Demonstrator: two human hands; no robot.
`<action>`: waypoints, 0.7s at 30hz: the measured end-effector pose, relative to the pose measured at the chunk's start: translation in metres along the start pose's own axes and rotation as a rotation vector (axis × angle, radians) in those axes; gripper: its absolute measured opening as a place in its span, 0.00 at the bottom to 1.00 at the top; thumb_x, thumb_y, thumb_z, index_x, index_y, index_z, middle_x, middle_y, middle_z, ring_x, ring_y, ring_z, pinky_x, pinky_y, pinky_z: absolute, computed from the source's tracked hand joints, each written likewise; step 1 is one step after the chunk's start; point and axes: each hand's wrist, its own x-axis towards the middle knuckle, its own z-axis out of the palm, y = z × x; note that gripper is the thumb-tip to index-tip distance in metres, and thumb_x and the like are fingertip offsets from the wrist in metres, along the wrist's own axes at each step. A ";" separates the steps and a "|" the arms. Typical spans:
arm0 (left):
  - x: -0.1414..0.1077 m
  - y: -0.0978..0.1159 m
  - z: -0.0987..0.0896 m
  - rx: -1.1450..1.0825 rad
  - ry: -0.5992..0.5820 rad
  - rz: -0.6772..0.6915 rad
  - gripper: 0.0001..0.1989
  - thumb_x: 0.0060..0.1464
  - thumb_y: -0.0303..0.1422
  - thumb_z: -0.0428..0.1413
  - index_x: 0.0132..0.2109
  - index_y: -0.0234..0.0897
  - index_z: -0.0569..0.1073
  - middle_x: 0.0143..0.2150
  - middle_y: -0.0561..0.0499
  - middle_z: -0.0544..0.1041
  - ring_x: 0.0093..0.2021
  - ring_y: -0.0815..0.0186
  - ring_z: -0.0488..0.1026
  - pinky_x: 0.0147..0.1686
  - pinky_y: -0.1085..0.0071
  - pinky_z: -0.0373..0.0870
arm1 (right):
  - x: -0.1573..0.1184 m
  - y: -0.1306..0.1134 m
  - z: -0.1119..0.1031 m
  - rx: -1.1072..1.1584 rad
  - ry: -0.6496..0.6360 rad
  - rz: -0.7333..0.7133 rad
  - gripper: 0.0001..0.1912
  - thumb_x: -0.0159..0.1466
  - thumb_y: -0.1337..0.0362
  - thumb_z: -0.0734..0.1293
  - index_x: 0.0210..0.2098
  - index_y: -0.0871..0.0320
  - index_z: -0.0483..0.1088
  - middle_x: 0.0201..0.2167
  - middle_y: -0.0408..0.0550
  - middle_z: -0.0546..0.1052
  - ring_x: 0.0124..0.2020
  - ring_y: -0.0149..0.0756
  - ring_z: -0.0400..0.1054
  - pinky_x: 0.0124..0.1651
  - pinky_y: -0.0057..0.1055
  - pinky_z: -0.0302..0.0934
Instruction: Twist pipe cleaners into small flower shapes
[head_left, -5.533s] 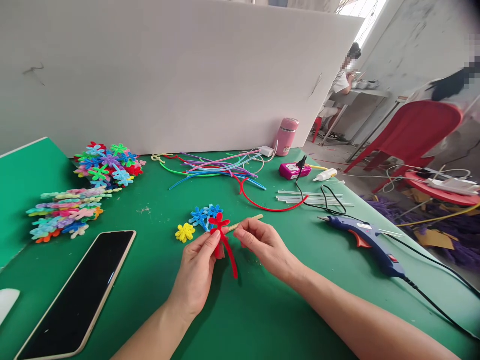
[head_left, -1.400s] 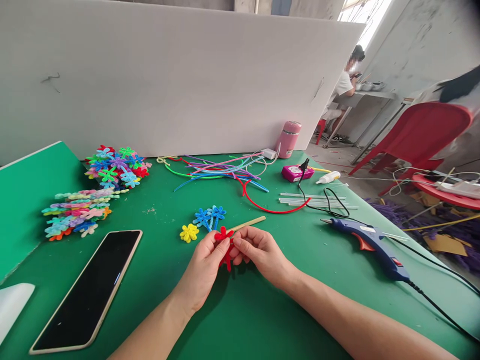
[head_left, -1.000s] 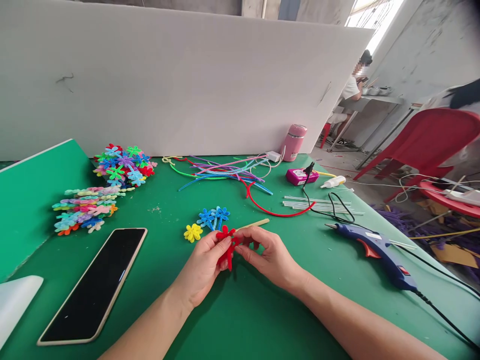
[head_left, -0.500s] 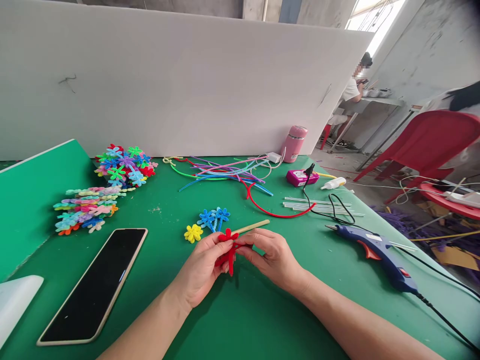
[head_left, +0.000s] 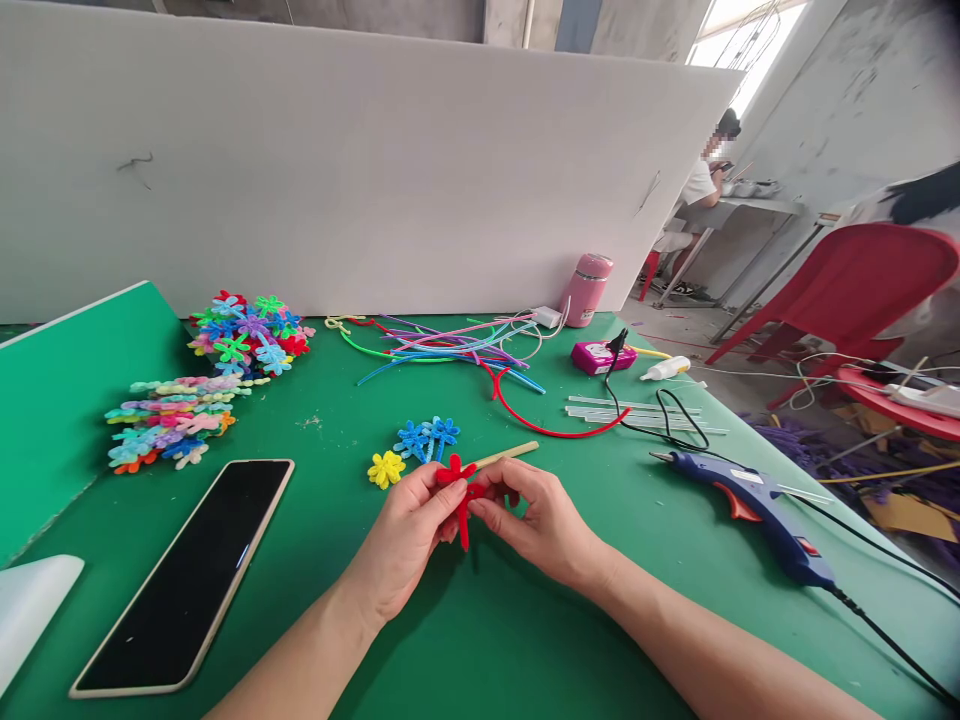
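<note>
A red fuzzy flower-like piece [head_left: 456, 470] is held between both hands over the green table. My left hand [head_left: 409, 535] grips it from the left, thumb on top, with a red strip hanging down by its fingertips. My right hand [head_left: 544, 515] pinches its right side between thumb and index finger. Just behind the hands lie a wooden stick [head_left: 508, 455], blue fuzzy flowers [head_left: 427, 438] and a yellow fuzzy flower [head_left: 386, 469].
A phone [head_left: 187, 575] and piled coloured flowers [head_left: 251, 335] are on the left. Loose fuzzy stems [head_left: 450, 345] lie behind. On the right are a glue gun [head_left: 757, 505], glue sticks [head_left: 637, 412], a black cable and a pink bottle [head_left: 589, 290]. A person sits far back right.
The fingers of my right hand have shifted slightly on the red piece, with the index finger more curled. The red piece has turned a little in my left hand.
</note>
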 end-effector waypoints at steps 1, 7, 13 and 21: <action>0.000 -0.001 0.000 0.024 -0.001 0.011 0.06 0.49 0.34 0.54 0.30 0.35 0.68 0.25 0.55 0.64 0.25 0.73 0.59 0.24 0.77 0.57 | 0.000 0.000 0.001 0.029 -0.005 0.031 0.03 0.57 0.66 0.62 0.29 0.59 0.66 0.25 0.43 0.70 0.24 0.28 0.61 0.28 0.25 0.58; 0.001 -0.004 -0.001 0.106 -0.001 0.043 0.08 0.50 0.36 0.53 0.31 0.35 0.68 0.25 0.55 0.64 0.24 0.74 0.57 0.23 0.77 0.57 | 0.000 0.000 0.006 0.239 -0.053 0.160 0.09 0.60 0.61 0.60 0.27 0.60 0.61 0.22 0.41 0.65 0.23 0.26 0.56 0.26 0.23 0.54; 0.001 -0.003 0.000 0.090 -0.001 0.024 0.08 0.50 0.36 0.53 0.32 0.34 0.69 0.25 0.55 0.65 0.25 0.74 0.59 0.24 0.78 0.57 | -0.002 0.004 0.009 0.371 -0.096 0.190 0.12 0.61 0.57 0.58 0.29 0.60 0.60 0.25 0.43 0.66 0.26 0.28 0.60 0.30 0.26 0.57; -0.001 -0.001 0.002 0.085 -0.021 0.012 0.08 0.50 0.36 0.53 0.32 0.34 0.69 0.25 0.56 0.65 0.25 0.75 0.58 0.22 0.80 0.55 | -0.003 0.002 0.012 0.388 -0.051 0.210 0.13 0.61 0.56 0.58 0.28 0.59 0.59 0.22 0.41 0.64 0.23 0.26 0.59 0.27 0.25 0.56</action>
